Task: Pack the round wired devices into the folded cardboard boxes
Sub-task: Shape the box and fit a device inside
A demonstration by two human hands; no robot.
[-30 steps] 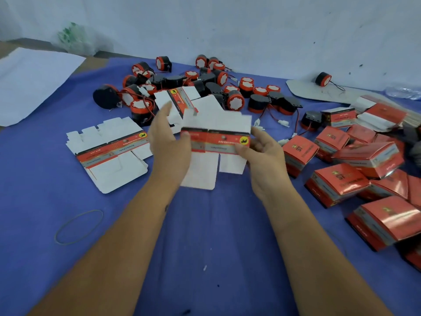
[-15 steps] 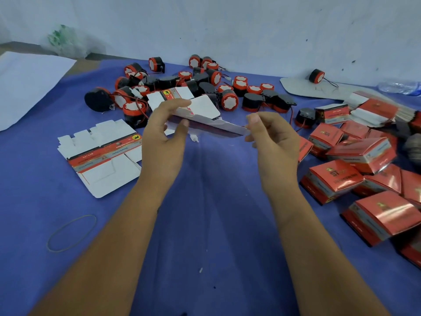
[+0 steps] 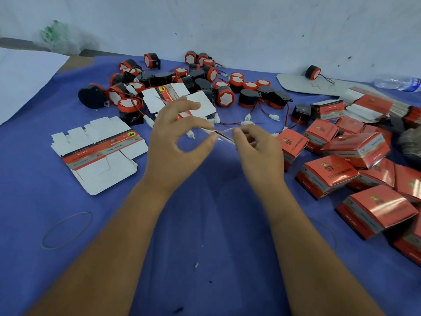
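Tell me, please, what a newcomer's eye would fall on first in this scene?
Probably the two hands at the centre: the left hand and right hand pinch a flat carton blank edge-on above the blue cloth. Behind them lies a heap of round red-and-black wired devices, and to the right a crowd of folded red boxes.

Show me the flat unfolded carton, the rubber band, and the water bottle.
flat unfolded carton (image 3: 100, 156), head view, on its red printed strip.
rubber band (image 3: 87, 218), head view, on its right curve.
water bottle (image 3: 397, 83), head view, on its clear body.
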